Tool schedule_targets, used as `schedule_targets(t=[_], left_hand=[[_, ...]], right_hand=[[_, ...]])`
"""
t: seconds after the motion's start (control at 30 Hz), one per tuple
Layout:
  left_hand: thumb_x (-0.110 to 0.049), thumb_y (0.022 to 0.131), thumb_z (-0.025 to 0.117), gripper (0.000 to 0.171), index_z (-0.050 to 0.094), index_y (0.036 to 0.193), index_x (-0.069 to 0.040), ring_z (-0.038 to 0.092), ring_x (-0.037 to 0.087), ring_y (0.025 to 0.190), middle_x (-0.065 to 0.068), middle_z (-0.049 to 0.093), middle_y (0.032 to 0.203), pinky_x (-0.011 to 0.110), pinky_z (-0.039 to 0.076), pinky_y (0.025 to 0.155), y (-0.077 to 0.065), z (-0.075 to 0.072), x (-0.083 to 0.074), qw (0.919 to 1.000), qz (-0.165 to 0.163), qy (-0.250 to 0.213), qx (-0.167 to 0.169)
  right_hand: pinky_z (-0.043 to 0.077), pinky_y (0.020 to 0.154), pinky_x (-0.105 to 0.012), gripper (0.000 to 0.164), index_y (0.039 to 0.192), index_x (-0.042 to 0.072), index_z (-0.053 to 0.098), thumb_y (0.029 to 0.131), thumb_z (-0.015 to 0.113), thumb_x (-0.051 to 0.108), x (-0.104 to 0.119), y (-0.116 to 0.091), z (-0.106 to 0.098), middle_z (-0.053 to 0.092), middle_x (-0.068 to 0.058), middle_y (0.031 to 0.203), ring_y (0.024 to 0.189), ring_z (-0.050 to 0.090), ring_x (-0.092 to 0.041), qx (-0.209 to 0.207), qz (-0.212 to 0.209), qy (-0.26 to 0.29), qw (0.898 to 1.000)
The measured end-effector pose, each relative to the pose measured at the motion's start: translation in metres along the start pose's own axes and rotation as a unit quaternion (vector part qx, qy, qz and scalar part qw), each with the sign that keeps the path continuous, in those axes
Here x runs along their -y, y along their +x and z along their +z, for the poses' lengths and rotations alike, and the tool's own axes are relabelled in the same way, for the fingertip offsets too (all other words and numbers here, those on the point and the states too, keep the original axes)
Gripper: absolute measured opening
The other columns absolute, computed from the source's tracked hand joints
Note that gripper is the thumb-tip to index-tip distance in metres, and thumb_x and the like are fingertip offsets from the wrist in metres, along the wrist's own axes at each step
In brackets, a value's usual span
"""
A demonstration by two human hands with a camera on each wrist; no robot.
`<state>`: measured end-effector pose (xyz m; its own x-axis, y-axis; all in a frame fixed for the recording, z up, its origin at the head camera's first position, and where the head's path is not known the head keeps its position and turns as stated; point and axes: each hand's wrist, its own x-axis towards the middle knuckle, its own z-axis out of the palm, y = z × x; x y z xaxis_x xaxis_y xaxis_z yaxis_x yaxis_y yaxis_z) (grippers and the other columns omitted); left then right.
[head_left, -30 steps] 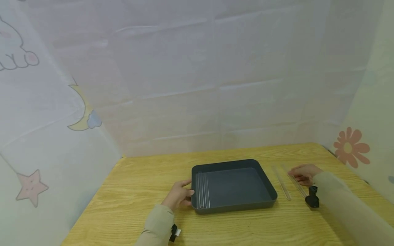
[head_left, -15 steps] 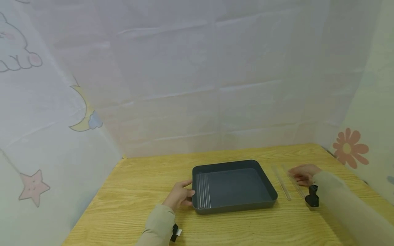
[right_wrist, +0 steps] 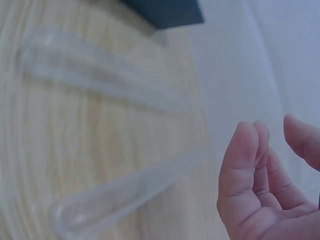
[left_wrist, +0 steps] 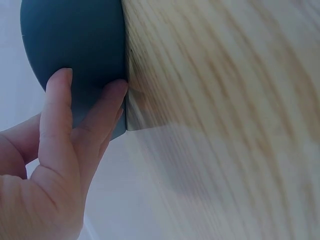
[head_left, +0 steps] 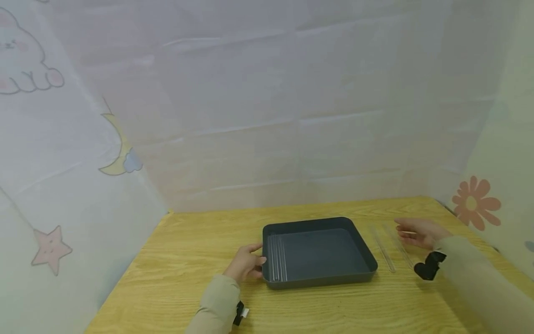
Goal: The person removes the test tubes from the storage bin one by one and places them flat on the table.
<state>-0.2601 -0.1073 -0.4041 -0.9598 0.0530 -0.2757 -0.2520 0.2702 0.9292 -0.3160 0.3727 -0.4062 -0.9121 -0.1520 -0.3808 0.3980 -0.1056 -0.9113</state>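
A dark grey rectangular tray (head_left: 327, 253) rests on the table, with clear test tubes (head_left: 278, 260) lying side by side along its left wall. My left hand (head_left: 245, 263) is at the tray's left side; in the left wrist view its extended fingers (left_wrist: 60, 110) touch the outer wall. Right of the tray, two more clear test tubes lie on the wood, a nearer one (head_left: 384, 253) and a farther one (head_left: 401, 248). My right hand (head_left: 421, 233) is just beyond them, fingers and thumb apart and nothing held, as the right wrist view confirms.
The wooden table (head_left: 200, 241) extends on both sides of the tray. A pale sheet (head_left: 233, 153) hangs behind its back edge, and printed sheets stand at left and right. Dark wrist devices (head_left: 429, 266) sit at both cuffs.
My right hand has come away from the right-hand test tube, moving slightly right with its fingers spreading. That tube stays on the table. The left hand keeps its place at the tray.
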Motion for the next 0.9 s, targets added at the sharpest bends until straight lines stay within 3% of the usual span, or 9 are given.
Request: schedule_targets(t=[0.13, 0.27, 0.33, 0.4, 0.5, 0.63, 0.7, 0.8, 0.9], left_hand=[[0.008, 0.093, 0.057, 0.055, 0.041, 0.145, 0.002, 0.065, 0.018, 0.066, 0.016, 0.069, 0.091, 0.022, 0.051, 0.048, 0.001, 0.000, -0.001, 1.0000, 0.000, -0.006, 0.002], [0.008, 0.093, 0.057, 0.055, 0.041, 0.145, 0.002, 0.065, 0.018, 0.066, 0.016, 0.069, 0.090, 0.022, 0.050, 0.047, 0.002, 0.001, -0.002, 1.0000, -0.004, -0.003, -0.002], [0.008, 0.093, 0.057, 0.055, 0.041, 0.145, 0.002, 0.065, 0.018, 0.066, 0.016, 0.069, 0.089, 0.022, 0.050, 0.047, 0.002, 0.001, -0.002, 1.0000, -0.004, -0.003, -0.002], [0.009, 0.093, 0.057, 0.055, 0.041, 0.145, 0.002, 0.065, 0.019, 0.067, 0.016, 0.069, 0.089, 0.022, 0.051, 0.047, 0.002, 0.001, -0.001, 1.0000, -0.002, -0.001, 0.000], [0.008, 0.092, 0.057, 0.056, 0.041, 0.145, 0.002, 0.065, 0.019, 0.068, 0.016, 0.069, 0.089, 0.023, 0.051, 0.048, 0.001, 0.001, -0.001, 1.0000, 0.001, 0.001, 0.002], [0.008, 0.093, 0.057, 0.055, 0.041, 0.145, 0.003, 0.066, 0.019, 0.069, 0.017, 0.069, 0.091, 0.024, 0.052, 0.049, 0.001, 0.001, 0.000, 1.0000, 0.003, 0.001, 0.004], [0.008, 0.093, 0.057, 0.055, 0.041, 0.145, 0.003, 0.066, 0.019, 0.069, 0.017, 0.070, 0.090, 0.024, 0.052, 0.049, 0.001, 0.001, 0.000, 1.0000, 0.003, 0.001, 0.004], [0.008, 0.093, 0.057, 0.055, 0.041, 0.145, 0.003, 0.066, 0.019, 0.068, 0.016, 0.070, 0.089, 0.023, 0.052, 0.049, 0.001, 0.001, 0.000, 1.0000, 0.002, 0.003, 0.002], [0.008, 0.093, 0.057, 0.055, 0.041, 0.145, 0.002, 0.065, 0.018, 0.067, 0.014, 0.069, 0.086, 0.023, 0.051, 0.048, 0.001, 0.001, 0.000, 1.0000, -0.002, 0.004, 0.000]], right_hand=[[0.055, 0.079, -0.027, 0.015, 0.089, 0.025, 0.064, 0.100, 0.056, 0.020, 0.009, -0.003, 0.012, 0.056, -0.001, 0.094, 0.082, 0.060, -0.013, 0.038, -0.016, 0.001, 0.999], [0.054, 0.083, -0.030, 0.003, 0.100, 0.023, 0.061, 0.098, 0.060, 0.022, 0.017, -0.007, 0.028, 0.056, 0.001, 0.099, 0.087, 0.061, -0.013, 0.055, -0.021, -0.014, 0.998], [0.052, 0.087, -0.032, 0.029, 0.125, 0.014, 0.054, 0.098, 0.059, 0.023, 0.019, -0.008, 0.035, 0.053, 0.001, 0.106, 0.090, 0.060, -0.010, 0.068, -0.028, -0.037, 0.997], [0.051, 0.090, -0.033, 0.056, 0.146, 0.003, 0.032, 0.100, 0.057, 0.024, 0.020, -0.008, 0.042, 0.050, 0.000, 0.114, 0.093, 0.059, -0.007, 0.081, -0.036, -0.065, 0.994], [0.050, 0.092, -0.034, 0.081, 0.151, -0.008, -0.003, 0.102, 0.053, 0.023, 0.020, -0.006, 0.053, 0.049, 0.001, 0.116, 0.096, 0.059, -0.006, 0.098, -0.048, -0.087, 0.990], [0.050, 0.091, -0.036, 0.060, 0.149, 0.002, 0.025, 0.100, 0.056, 0.019, 0.017, -0.004, 0.066, 0.055, 0.003, 0.108, 0.096, 0.060, -0.011, 0.113, -0.047, -0.051, 0.991], [0.050, 0.091, -0.036, 0.050, 0.143, 0.008, 0.035, 0.099, 0.058, 0.018, 0.015, -0.004, 0.073, 0.054, -0.001, 0.114, 0.098, 0.059, -0.013, 0.116, -0.044, -0.032, 0.992], [0.049, 0.092, -0.036, 0.058, 0.149, 0.006, 0.028, 0.100, 0.057, 0.018, 0.013, -0.004, 0.085, 0.043, -0.015, 0.133, 0.100, 0.058, -0.014, 0.126, -0.043, -0.028, 0.991], [0.050, 0.091, -0.035, 0.075, 0.153, -0.002, 0.004, 0.101, 0.054, 0.019, 0.012, -0.002, 0.096, 0.041, -0.018, 0.134, 0.100, 0.058, -0.014, 0.134, -0.043, -0.027, 0.990]])
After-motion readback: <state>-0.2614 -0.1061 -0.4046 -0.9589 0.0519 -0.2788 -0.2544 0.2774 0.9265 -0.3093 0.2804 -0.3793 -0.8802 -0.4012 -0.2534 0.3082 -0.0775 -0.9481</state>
